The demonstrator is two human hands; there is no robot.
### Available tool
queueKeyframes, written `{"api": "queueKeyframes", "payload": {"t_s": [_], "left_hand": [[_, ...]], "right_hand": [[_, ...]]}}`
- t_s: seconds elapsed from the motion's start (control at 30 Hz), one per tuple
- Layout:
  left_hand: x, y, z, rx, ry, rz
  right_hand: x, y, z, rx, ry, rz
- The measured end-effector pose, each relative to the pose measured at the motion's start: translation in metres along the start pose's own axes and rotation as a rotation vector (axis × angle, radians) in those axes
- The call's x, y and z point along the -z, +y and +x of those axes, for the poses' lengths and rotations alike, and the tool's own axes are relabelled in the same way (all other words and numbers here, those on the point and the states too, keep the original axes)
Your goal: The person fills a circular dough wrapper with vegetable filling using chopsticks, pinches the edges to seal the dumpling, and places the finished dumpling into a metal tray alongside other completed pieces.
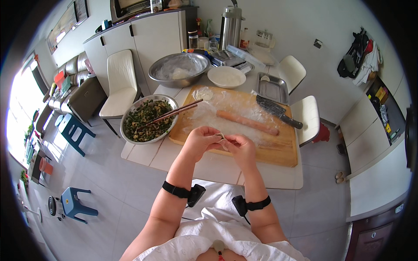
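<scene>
Between my fingers, above the near edge of a floured wooden board (271, 153), is a partly folded dumpling (222, 137) with a bit of dark filling showing. My left hand (200, 141) pinches its left side and my right hand (242, 148) grips its right side. A wooden rolling pin (248, 122) lies on the board just beyond my hands. One flat round dough wrapper (203, 94) rests near the board's far left corner. To the left, a steel bowl (174, 101) holds chopped green filling (143, 114), with wooden chopsticks (169, 113) laid across it.
A cleaver (279, 112) lies at the board's right edge, its handle overhanging. Behind the board stand a large plastic-covered steel basin (156, 76), a white bowl of flour (226, 77) and a metal tray (272, 88) with one pale dough piece (265, 78). White chairs (305, 119) flank the table.
</scene>
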State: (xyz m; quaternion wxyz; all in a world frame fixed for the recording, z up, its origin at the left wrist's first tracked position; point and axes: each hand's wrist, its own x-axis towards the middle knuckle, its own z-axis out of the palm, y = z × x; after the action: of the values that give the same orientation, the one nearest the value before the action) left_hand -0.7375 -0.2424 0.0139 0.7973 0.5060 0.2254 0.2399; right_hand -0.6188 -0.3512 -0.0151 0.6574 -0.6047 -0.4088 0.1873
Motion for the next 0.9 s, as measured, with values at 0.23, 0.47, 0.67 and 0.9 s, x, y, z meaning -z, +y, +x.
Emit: {"api": "queueKeyframes", "payload": {"t_s": [0.23,0.47,0.67,0.9], "left_hand": [[0.001,-0.01,0.007,-0.021,0.061,0.068],[0.001,-0.011,0.003,-0.109,0.07,0.227],[0.002,-0.01,0.005,-0.209,0.018,0.593],[0.004,-0.012,0.005,-0.286,0.083,0.599]], "right_hand": [[0.002,0.0,0.0,0.206,0.018,-0.208],[0.002,-0.003,0.001,0.393,0.042,-0.464],[0.003,-0.003,0.001,0.54,-0.003,-0.561],[-0.001,-0.003,-0.002,0.431,0.014,-0.515]]}}
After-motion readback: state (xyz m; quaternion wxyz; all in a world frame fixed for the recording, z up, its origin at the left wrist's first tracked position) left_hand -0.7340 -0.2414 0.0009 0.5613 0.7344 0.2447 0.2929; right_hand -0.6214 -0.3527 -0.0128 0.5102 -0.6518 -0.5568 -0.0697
